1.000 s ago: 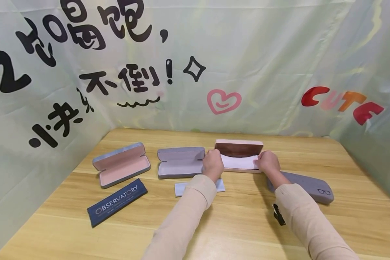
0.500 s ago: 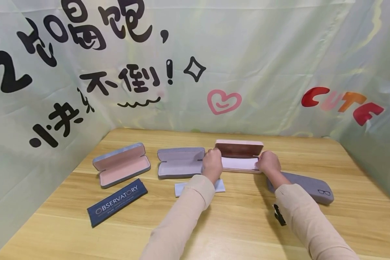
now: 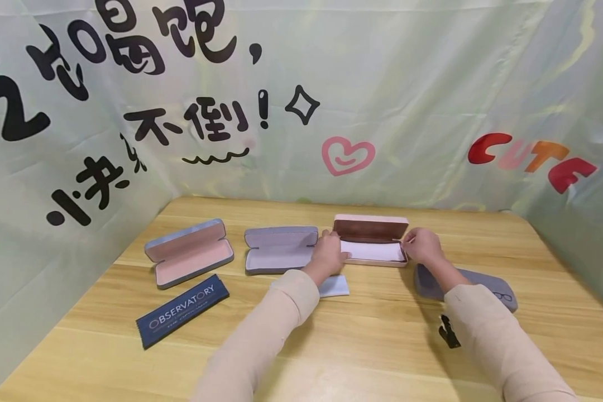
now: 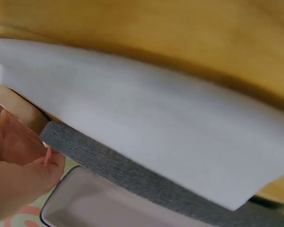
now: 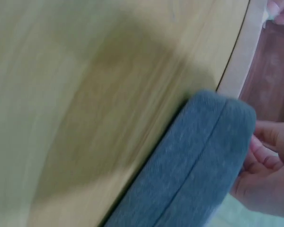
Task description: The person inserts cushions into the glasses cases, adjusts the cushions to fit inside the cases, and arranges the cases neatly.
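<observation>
A pink glasses case (image 3: 369, 230) stands open at the back with a white cloth (image 3: 372, 251) lying flat in its base. My left hand (image 3: 328, 252) grips the left end of this case, thumb reaching over its inner edge. At the right end, my right hand (image 3: 423, 245) has curled fingers with the tips at the case's corner; whether they pinch its edge is hidden. The left wrist view shows the left hand (image 4: 23, 175) beside the pink lid. In the right wrist view, a closed grey case (image 5: 194, 156) partly covers the right hand (image 5: 270, 165).
Left of the pink case stand an open lilac-lined case (image 3: 281, 257) and an open pink-lined case (image 3: 196, 259). A navy cloth packet (image 3: 182, 311) and a folded pale cloth (image 3: 334, 286) lie in front. The closed grey case (image 3: 474, 279) lies under my right forearm.
The white cloth has settled flatter in the pink case. My right hand has let go of it and shifted slightly right. My left hand has turned, its thumb now showing over the case's edge.
</observation>
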`<state>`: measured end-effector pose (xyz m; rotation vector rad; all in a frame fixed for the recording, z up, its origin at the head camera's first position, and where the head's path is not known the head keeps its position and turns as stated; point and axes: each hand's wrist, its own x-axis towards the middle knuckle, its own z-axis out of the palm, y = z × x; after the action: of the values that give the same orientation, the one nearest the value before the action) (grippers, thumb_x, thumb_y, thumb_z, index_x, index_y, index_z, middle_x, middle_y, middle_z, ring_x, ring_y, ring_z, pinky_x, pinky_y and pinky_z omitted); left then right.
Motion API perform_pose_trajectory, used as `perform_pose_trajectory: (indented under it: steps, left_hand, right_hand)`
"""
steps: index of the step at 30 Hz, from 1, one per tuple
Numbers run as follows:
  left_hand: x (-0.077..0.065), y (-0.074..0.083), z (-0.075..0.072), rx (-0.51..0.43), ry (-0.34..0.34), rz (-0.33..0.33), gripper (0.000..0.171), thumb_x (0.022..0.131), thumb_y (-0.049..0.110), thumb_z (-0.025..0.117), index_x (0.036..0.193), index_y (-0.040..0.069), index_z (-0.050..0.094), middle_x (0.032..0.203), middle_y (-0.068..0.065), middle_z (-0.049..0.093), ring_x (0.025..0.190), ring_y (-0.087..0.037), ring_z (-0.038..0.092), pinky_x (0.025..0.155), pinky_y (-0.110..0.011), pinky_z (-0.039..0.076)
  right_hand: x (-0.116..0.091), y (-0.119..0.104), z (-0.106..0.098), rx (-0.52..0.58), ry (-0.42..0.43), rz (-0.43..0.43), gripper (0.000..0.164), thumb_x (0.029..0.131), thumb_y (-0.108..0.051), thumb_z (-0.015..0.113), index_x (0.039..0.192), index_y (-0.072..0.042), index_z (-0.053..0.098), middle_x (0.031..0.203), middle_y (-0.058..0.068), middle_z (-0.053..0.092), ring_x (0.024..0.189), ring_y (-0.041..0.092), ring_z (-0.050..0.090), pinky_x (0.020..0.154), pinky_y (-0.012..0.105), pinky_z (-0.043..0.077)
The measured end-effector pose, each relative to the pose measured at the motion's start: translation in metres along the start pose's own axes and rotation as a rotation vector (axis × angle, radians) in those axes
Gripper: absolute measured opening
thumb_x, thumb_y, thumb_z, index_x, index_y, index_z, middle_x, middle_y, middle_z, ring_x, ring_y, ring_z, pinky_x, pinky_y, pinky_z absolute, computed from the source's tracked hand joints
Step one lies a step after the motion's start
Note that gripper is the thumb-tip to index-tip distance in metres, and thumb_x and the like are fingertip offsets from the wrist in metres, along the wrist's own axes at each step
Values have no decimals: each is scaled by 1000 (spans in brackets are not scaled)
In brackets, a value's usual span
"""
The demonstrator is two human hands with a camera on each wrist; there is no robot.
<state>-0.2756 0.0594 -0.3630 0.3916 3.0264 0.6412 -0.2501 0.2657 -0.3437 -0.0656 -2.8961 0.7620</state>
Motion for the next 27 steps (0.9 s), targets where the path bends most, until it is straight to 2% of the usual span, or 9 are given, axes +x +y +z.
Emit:
perform_pose_trajectory:
  steps: [3,6,9,11,13,16,23,27]
  left_hand:
    - [-2,-5,0,-122,0,1,66,82,28,71,130,-7,41,123,-20,50,113,-28,54,99,-31,43]
    - [-3,-7,1,-220,4,-6,74,79,24,74,134,-7,36,126,-22,48,119,-30,50,103,-32,40]
    - [-5,-8,1,-247,6,-8,75,76,22,77,132,-9,38,125,-23,49,121,-30,48,104,-32,38]
    - [-6,-7,0,-235,4,-8,73,75,21,78,130,-11,42,123,-23,50,119,-30,49,104,-31,39]
    - [-7,-5,0,-223,3,-16,71,74,22,78,127,-12,44,120,-23,52,117,-30,50,102,-31,40]
    - [-9,-4,0,-218,1,-25,71,74,22,78,126,-13,45,119,-24,52,115,-31,51,101,-32,41]
    - [-9,-7,1,-260,20,-11,70,73,20,79,125,-12,46,117,-23,53,112,-31,52,101,-34,41]
    - [-10,-11,1,-253,37,19,59,72,19,79,118,-8,54,113,-19,58,109,-29,53,99,-33,42]
  right_hand:
    - [-2,2,-3,66,-62,-1,21,85,-10,58,87,10,58,84,26,62,77,35,59,60,32,45]
    - [-3,4,-6,152,-133,48,36,88,-16,57,106,15,52,97,31,59,82,34,60,62,32,47]
    - [-2,7,-9,260,-222,98,61,92,-26,54,131,16,34,116,37,49,93,37,60,71,35,51]
    - [0,7,-12,304,-265,107,75,93,-35,51,139,16,20,125,39,43,101,38,57,78,38,51]
    - [2,8,-14,332,-294,107,83,94,-44,46,142,14,11,132,39,37,109,40,53,84,41,49]
    - [4,7,-15,353,-304,91,86,94,-51,39,143,13,8,135,38,35,114,42,48,91,46,45]
    - [7,4,-12,480,-365,78,83,97,-49,29,142,14,-3,142,40,17,131,49,28,106,55,30]
    - [8,3,-10,485,-354,95,84,97,-52,27,143,12,-4,145,38,15,131,49,27,107,54,28]
